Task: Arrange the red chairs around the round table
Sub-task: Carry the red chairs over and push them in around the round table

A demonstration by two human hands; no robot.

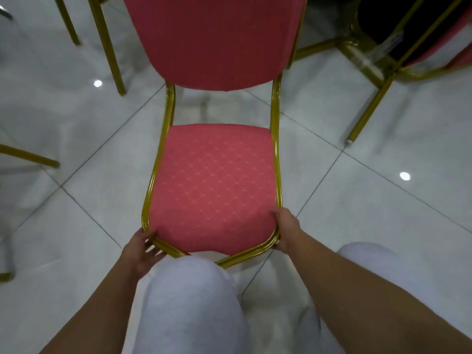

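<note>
The left hand is curling its fingers round the front left corner of the red chair, and the right hand is clasping the front right corner. The chair is facing the person over the tiled floor, among other chair legs. The person is probably moving one chair into place, and next it is needing turning toward the round table, which is not showing, nor is any container.

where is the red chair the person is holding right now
In the head view the red chair is centre frame over the tiled floor, just beyond the person's knee, with the left hand and right hand gripping its seat's front corners.
</note>
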